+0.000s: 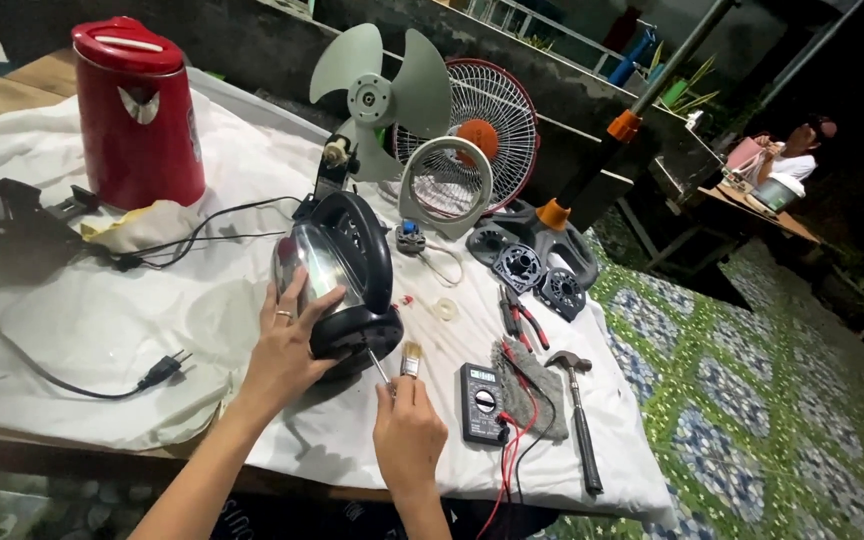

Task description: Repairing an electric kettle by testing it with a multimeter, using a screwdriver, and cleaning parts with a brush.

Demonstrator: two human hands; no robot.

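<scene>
A steel electric kettle (337, 270) with a black handle and base lies on its side on the white cloth (102, 320). My left hand (287, 345) presses against its shiny body and holds it steady. My right hand (407, 430) grips a screwdriver (380, 368) whose thin shaft points up into the kettle's black base. A small paintbrush (411, 358) lies just beyond my right hand's fingers.
A red kettle (137, 110) stands at the back left. Fan blades (382, 95), a fan grille (492, 120), pliers (524, 318), a multimeter (479, 402) and a hammer (580, 415) lie to the right. A black plug and cord (164, 370) trail left. A person sits far right.
</scene>
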